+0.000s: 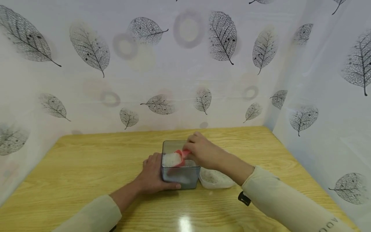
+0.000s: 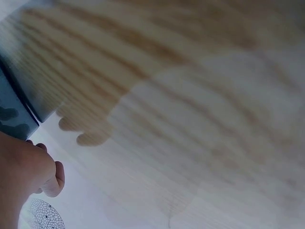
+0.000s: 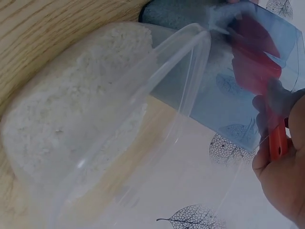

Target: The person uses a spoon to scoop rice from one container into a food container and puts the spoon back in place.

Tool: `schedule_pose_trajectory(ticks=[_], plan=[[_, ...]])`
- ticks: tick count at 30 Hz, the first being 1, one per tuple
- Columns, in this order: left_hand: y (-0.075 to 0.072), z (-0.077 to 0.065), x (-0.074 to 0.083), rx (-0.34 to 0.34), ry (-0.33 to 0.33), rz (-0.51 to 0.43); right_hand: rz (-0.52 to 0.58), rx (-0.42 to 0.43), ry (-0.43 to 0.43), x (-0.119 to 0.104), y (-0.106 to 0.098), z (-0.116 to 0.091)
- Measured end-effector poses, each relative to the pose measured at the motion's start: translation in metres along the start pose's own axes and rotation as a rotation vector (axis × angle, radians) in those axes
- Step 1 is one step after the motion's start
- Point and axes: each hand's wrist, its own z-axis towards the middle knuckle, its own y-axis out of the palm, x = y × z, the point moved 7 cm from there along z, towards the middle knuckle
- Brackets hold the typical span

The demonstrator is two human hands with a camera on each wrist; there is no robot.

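Note:
A clear grey plastic bin [image 1: 182, 178] stands upright on the table in the head view. My left hand [image 1: 152, 176] holds its near left corner, with the thumb along the front face and the fingers on the left side. My right hand [image 1: 205, 154] grips the handle of a red scoop [image 1: 181, 156] at the bin's opening. White rice [image 1: 171, 159] shows at the scoop's mouth, over the left part of the bin. Through the bin's clear wall, the scoop [image 3: 257, 69] also appears in the right wrist view. Part of the handle is hidden by my fingers.
Beside the bin on the right, partly under my right forearm, sits a low clear tub [image 1: 215, 185] with rice [image 3: 81, 105] in it. The wood-grain table [image 1: 95, 167] meets a leaf-patterned curtain [image 1: 179, 74] at the back and sides.

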Motion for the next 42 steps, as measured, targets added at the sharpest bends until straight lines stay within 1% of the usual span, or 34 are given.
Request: schedule_pose_trajectory(ticks=[5,11,13,20,29,38,42], plan=[[-0.002,-0.001,0.001,0.014,0.007,0.004,0.049,0.015,0.058,0.003,-0.002,-0.006],[0.0,0.001,0.002,0.001,0.004,0.003,0.122,0.058,0.154,0.01,-0.006,-0.015],[0.001,0.001,0.003,0.001,0.002,0.001,0.136,0.066,0.174,0.012,-0.007,-0.017],[0.001,0.002,0.002,0.012,0.013,0.023,0.156,0.119,0.173,0.016,-0.012,-0.025],[0.0,0.001,0.0,0.011,0.0,0.029,0.161,0.215,0.17,0.027,-0.014,-0.035],[0.0,0.001,-0.001,0.001,-0.006,0.014,0.121,0.325,0.122,0.031,-0.034,-0.043],[0.0,0.002,-0.001,-0.006,-0.012,0.013,0.102,0.358,0.118,0.037,-0.042,-0.051]])
